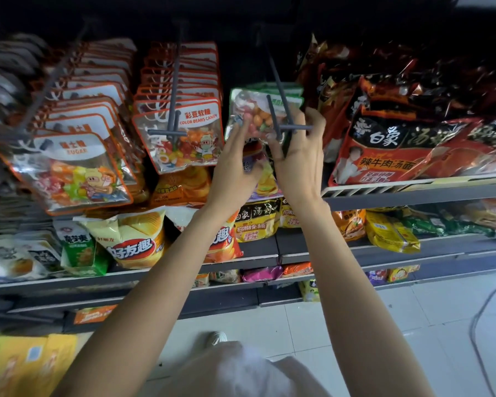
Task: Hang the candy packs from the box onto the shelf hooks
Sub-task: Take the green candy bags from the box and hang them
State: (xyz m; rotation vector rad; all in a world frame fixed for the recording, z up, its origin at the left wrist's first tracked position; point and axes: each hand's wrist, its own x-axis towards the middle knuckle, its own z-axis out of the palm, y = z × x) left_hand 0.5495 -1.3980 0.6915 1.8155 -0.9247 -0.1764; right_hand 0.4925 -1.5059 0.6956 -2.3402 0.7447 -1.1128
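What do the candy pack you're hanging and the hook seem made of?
Candy pack: looks like clear glossy plastic film, since the candies show through and it glints. Hook: grey, matte, thin straight rods with a crossbar; likely coated metal, possibly plastic.

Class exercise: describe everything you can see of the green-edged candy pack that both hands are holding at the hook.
The candy pack is a clear, glossy plastic pouch with a green border, showing round multicoloured sweets inside. It tilts at the front of a grey hook, ahead of similar green packs. The left hand holds its left edge; the right hand holds its right side by the hook's tip.
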